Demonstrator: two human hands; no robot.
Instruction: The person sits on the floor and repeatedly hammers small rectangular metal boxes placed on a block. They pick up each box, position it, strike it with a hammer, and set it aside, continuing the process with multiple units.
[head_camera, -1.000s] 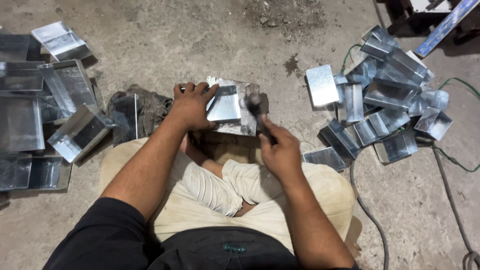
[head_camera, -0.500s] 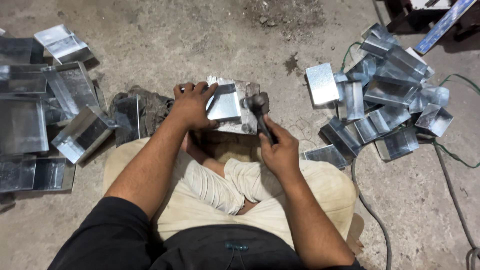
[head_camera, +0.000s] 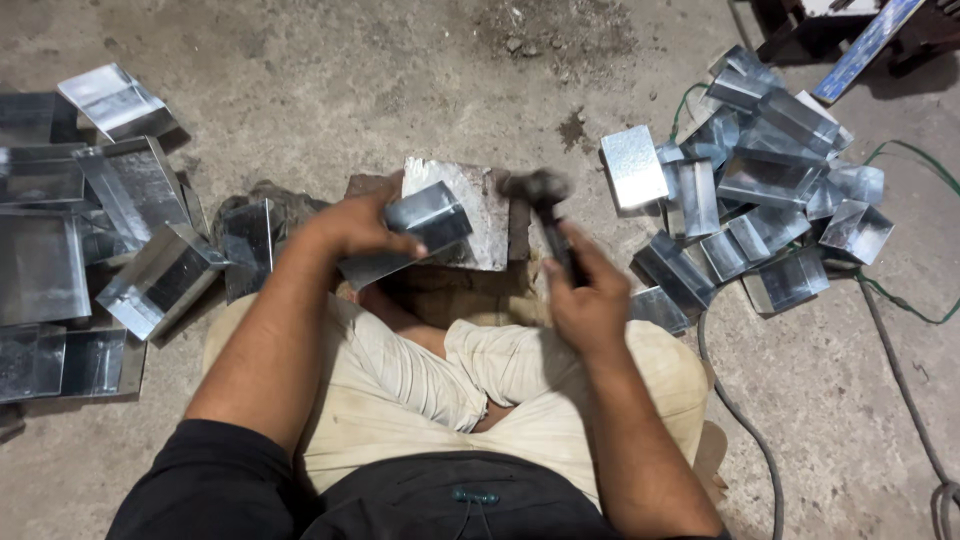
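Hammer (head_camera: 545, 215) in my right hand (head_camera: 590, 295), fingers wrapped tight around the handle, its dark head raised just beside the right edge of the metal slab (head_camera: 480, 210) that lies flat on the floor (head_camera: 350, 80) in front of my crossed legs. My left hand (head_camera: 350, 228) is clamped on a folded sheet-metal piece (head_camera: 420, 225), thumb and fingers pressing it down so that its bent end rests tilted on the slab's near left corner. To do this well, I judge that the piece should sit flat and firm against the slab before a blow lands, with my left fingers kept back from the fold where the hammer head would meet the metal. Short, square strokes look wiser than a hard swing, since the sheet is thin and a slanted hit could dent it or make it skid from my hold. A loose heap of finished-looking shiny boxes (head_camera: 760, 190) lies to my right, touching one another, with a green cable (head_camera: 900, 300) curling beside them and a grey cable (head_camera: 745, 430) running past my knee. Flat and half-bent sheets (head_camera: 60, 250) are stacked to my left, well apart from the slab.
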